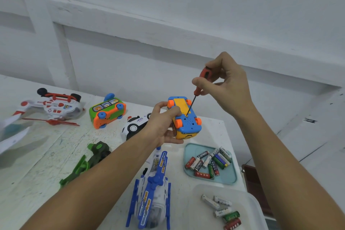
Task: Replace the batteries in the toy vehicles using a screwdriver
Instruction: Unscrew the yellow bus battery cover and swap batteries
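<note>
**Fig. 1. Screwdriver set to the underside of a hand-held toy car (head view)**

At far left, a red-and-white toy helicopter (54, 107) lies upside down on the white, paint-marked table (46, 155). To its right, a green-and-orange toy bus (107, 111) rests on its side with its blue wheels facing the viewer. Nearer the viewer lies a green toy aircraft (89, 158), partly hidden by the left forearm. A white police car (134, 126) stands behind the left wrist.

At centre, the left hand (164, 123) holds the yellow-and-blue toy car (184, 117) above the table, wheels up. The thumb is curled over the car's blue underside and the fingers wrap beneath its body. Below this hand, a blue-and-white toy helicopter (153, 190) lies on the table.

The screwdriver (196, 91), with a red-and-black handle and a dark shaft, slants down to the left. Its tip meets the car's underside at the edge of the yellow cover panel. The right hand (227, 84) pinches the handle between the thumb and curled fingers, above and to the right of the car.

Further right, a teal tray (226, 174) holds a heap of mixed batteries (211, 160). At lower right, a clear plastic container (248, 201) holds a few more loose cells (224, 209).
</note>
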Available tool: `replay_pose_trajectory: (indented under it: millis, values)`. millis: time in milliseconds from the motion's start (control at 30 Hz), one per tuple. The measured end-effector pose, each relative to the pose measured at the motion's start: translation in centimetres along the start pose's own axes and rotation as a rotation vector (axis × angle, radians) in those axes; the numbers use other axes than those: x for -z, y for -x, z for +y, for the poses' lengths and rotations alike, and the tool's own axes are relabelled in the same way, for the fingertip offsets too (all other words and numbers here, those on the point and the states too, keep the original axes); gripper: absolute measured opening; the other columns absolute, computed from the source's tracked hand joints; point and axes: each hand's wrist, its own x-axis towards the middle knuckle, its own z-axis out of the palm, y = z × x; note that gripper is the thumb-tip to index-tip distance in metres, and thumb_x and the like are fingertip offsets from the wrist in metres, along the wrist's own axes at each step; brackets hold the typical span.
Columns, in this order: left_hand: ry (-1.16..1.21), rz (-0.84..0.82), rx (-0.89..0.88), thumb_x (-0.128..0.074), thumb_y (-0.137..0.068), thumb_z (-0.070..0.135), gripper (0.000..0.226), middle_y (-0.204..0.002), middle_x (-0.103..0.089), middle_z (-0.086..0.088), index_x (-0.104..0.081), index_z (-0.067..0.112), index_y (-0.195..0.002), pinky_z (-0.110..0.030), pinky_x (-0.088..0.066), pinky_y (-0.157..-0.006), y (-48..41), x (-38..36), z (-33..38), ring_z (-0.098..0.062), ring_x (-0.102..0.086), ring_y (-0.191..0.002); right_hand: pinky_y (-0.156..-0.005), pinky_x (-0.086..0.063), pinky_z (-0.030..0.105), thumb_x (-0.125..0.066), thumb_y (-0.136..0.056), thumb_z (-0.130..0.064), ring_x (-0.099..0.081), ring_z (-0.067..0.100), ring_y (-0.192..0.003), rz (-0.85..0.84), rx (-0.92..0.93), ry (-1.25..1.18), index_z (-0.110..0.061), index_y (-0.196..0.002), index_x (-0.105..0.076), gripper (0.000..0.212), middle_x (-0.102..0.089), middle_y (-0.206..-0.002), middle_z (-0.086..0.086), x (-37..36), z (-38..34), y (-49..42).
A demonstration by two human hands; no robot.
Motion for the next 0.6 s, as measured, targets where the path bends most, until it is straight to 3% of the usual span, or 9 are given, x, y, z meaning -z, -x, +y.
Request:
replay_pose_trajectory:
  millis: [100, 167, 267, 333, 400, 500, 600]
  values:
    - [0.000, -0.005, -0.004, -0.064, -0.089, 0.018, 0.044, -0.105, -0.069, -0.020, -0.045, 0.034, -0.126, -0.047, -0.058, -0.051, 0.0, -0.1, 0.0, -0.034, -0.074, -0.070, -0.063, -0.058, 0.044, -0.080, -0.077, -0.017, -0.067, 0.020, -0.068, 0.000, 0.054, 0.068, -0.044, -0.097, -0.046, 0.047, -0.058, -0.073, -0.005, -0.5, -0.3, 0.0]
    - [0.001, -0.009, -0.009, -0.064, -0.089, 0.018, 0.044, -0.106, -0.069, -0.020, -0.045, 0.035, -0.125, -0.046, -0.058, -0.051, 0.0, -0.2, 0.1, -0.034, -0.074, -0.069, -0.057, -0.058, 0.039, -0.077, -0.080, -0.015, -0.066, 0.013, -0.068, -0.005, 0.086, 0.051, -0.039, -0.093, -0.049, 0.039, -0.060, -0.080, 0.001, -0.7, -0.4, 0.1]
    - [0.006, -0.010, -0.014, -0.063, -0.088, 0.017, 0.043, -0.107, -0.068, -0.021, -0.046, 0.034, -0.124, -0.047, -0.058, -0.052, 0.0, -0.1, 0.2, -0.034, -0.073, -0.069, -0.060, -0.055, 0.025, -0.068, -0.081, -0.006, -0.065, 0.010, -0.091, -0.023, 0.047, -0.066, -0.028, -0.090, -0.052, 0.029, -0.063, -0.100, 0.002, -0.4, -0.3, 0.2]
    - [0.015, -0.005, -0.021, -0.063, -0.088, 0.016, 0.043, -0.108, -0.068, -0.021, -0.046, 0.034, -0.123, -0.048, -0.058, -0.052, -0.1, 0.1, 0.3, -0.035, -0.073, -0.070, -0.069, -0.059, 0.031, -0.062, -0.080, 0.004, -0.066, 0.015, -0.103, -0.051, 0.000, -0.141, -0.023, -0.090, -0.052, 0.031, -0.064, -0.114, -0.002, 0.0, -0.1, 0.2]
    - [0.010, 0.002, -0.032, -0.063, -0.088, 0.016, 0.043, -0.108, -0.068, -0.022, -0.046, 0.034, -0.123, -0.048, -0.058, -0.053, -0.1, 0.2, 0.3, -0.037, -0.073, -0.071, -0.071, -0.061, 0.040, -0.067, -0.081, 0.007, -0.070, 0.015, -0.092, -0.054, -0.022, -0.133, -0.022, -0.088, -0.053, 0.033, -0.069, -0.104, -0.005, 0.4, -0.2, 0.0]
    - [0.009, 0.007, -0.038, -0.063, -0.088, 0.017, 0.043, -0.108, -0.068, -0.022, -0.046, 0.036, -0.123, -0.049, -0.058, -0.053, -0.2, 0.2, 0.1, -0.039, -0.073, -0.076, -0.062, -0.058, 0.040, -0.079, -0.076, -0.004, -0.067, 0.007, -0.066, -0.014, 0.000, -0.031, -0.019, -0.084, -0.052, 0.032, -0.064, -0.074, -0.011, 0.3, -0.2, -0.3]
    - [0.007, 0.013, -0.038, -0.064, -0.088, 0.018, 0.045, -0.109, -0.067, -0.021, -0.046, 0.037, -0.124, -0.049, -0.058, -0.054, -0.3, 0.2, -0.1, -0.040, -0.073, -0.079, -0.060, -0.057, 0.038, -0.083, -0.075, -0.016, -0.065, 0.012, -0.069, 0.013, 0.013, 0.044, -0.025, -0.082, -0.052, 0.033, -0.062, -0.081, 0.002, 0.1, 0.1, -0.2]
